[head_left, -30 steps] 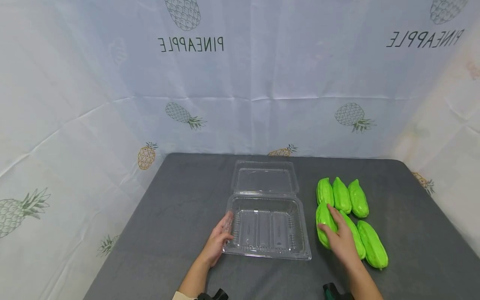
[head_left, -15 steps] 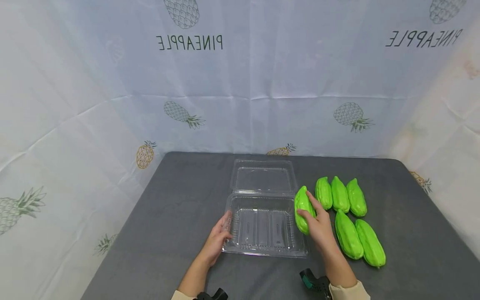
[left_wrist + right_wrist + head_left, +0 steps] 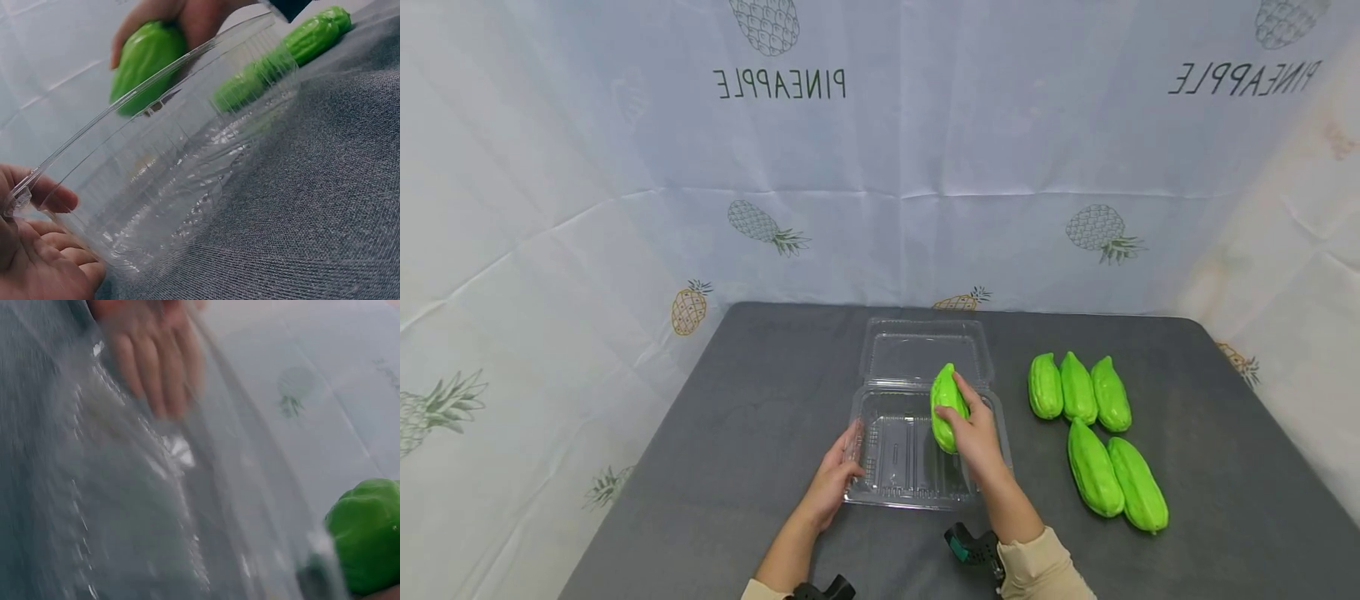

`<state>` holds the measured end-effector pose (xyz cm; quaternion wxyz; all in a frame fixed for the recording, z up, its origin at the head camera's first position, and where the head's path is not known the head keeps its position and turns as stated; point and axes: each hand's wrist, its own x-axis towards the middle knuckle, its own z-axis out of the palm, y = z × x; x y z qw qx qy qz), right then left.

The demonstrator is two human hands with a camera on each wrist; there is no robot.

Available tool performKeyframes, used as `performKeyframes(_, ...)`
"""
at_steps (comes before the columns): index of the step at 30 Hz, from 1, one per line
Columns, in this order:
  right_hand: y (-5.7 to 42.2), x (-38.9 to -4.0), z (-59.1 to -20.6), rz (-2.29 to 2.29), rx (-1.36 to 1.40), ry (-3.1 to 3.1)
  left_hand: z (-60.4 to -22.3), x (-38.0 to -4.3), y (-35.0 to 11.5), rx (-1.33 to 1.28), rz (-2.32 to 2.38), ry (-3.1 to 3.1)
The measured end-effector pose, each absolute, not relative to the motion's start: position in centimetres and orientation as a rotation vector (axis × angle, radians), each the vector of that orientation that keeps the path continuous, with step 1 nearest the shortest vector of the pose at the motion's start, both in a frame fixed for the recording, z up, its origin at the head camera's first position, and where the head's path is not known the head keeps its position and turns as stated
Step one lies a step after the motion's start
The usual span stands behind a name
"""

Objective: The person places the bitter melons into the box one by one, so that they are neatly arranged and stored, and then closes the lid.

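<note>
A clear plastic clamshell container (image 3: 891,503) lies on the dark cloth with its lid (image 3: 917,354) folded back, away from me. My left hand (image 3: 831,482) grips its left side; in the left wrist view the rim passes between thumb (image 3: 59,199) and fingers. Above the tray part, my right hand (image 3: 979,429) holds a bright green ridged gourd (image 3: 944,404), thumb on one side and fingers on the other. The gourd stands roughly upright, tip up. Close up, the right wrist view shows its lumpy skin (image 3: 372,534), with the container blurred beside it.
To the right lie several more green gourds: a back row of three (image 3: 1078,390) and two in front (image 3: 1095,468). Grey cloth (image 3: 760,400) covers the table. A pineapple-print curtain (image 3: 895,150) hangs behind and along the sides.
My right hand has lifted one gourd from the front row and carried it left, over the container. My left hand keeps its grip on the container's left side.
</note>
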<state>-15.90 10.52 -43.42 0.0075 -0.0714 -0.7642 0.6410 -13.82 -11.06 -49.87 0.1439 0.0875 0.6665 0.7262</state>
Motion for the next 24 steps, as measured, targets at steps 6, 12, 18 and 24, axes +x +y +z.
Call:
performKeyframes(6, 7.7, -16.6, -43.9, 2.018, -0.163, -2.361, -49.8, -13.9, -10.9, 0.245, 2.097, 1.930)
performKeyframes(12, 5.7, -16.9, -44.1, 2.065, -0.096, -2.340, -49.6, -13.9, -10.9, 0.220, 2.087, 1.951)
performKeyframes(18, 4.2, -16.9, -44.3, 2.046, -0.095, -2.368, -49.4, -13.8, -11.0, 0.205, 2.053, 1.961)
performKeyframes(24, 3.1, -16.8, -44.6, 2.029, -0.102, -2.380, -49.5, -13.7, -11.1, 0.209, 2.056, 1.936)
